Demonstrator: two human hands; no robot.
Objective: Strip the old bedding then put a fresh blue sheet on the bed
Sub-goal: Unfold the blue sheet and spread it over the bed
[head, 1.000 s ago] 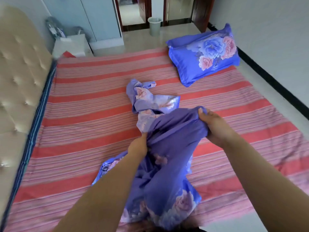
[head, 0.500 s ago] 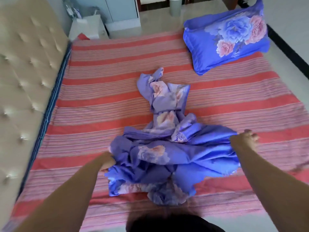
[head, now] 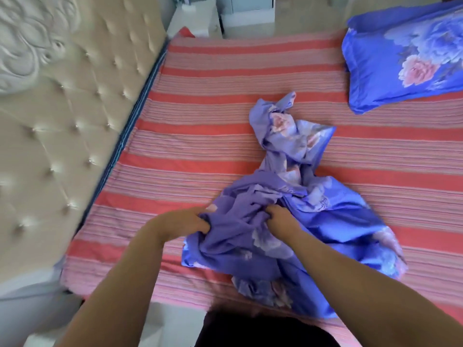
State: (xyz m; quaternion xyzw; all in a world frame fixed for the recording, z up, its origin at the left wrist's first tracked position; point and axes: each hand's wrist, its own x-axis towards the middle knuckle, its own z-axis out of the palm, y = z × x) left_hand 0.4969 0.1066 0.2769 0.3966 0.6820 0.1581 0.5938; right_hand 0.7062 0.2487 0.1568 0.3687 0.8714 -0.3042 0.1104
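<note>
1. Left hand (head: 184,222) grips a fold of the bunched blue sheet (head: 295,221).
2. Right hand (head: 281,219), just beside it, clutches the same sheet.
3. Floral pillow (head: 406,56) lies well beyond the right hand on the striped bed (head: 213,96).

Sheet (head: 288,221) mid-bed (head: 200,136); pillow (head: 400,58) behind-right, headboard (head: 62,121) left.

blue sheet (head: 288,221) with pink flowers; red-pink striped mattress cover (head: 225,101); blue floral pillow (head: 406,58); cream headboard (head: 62,108).

Smooth, faintly glossy cloth sheet (head: 288,221); matt woven striped mattress cover (head: 213,121); shiny tufted leather-like headboard (head: 62,121).
</note>
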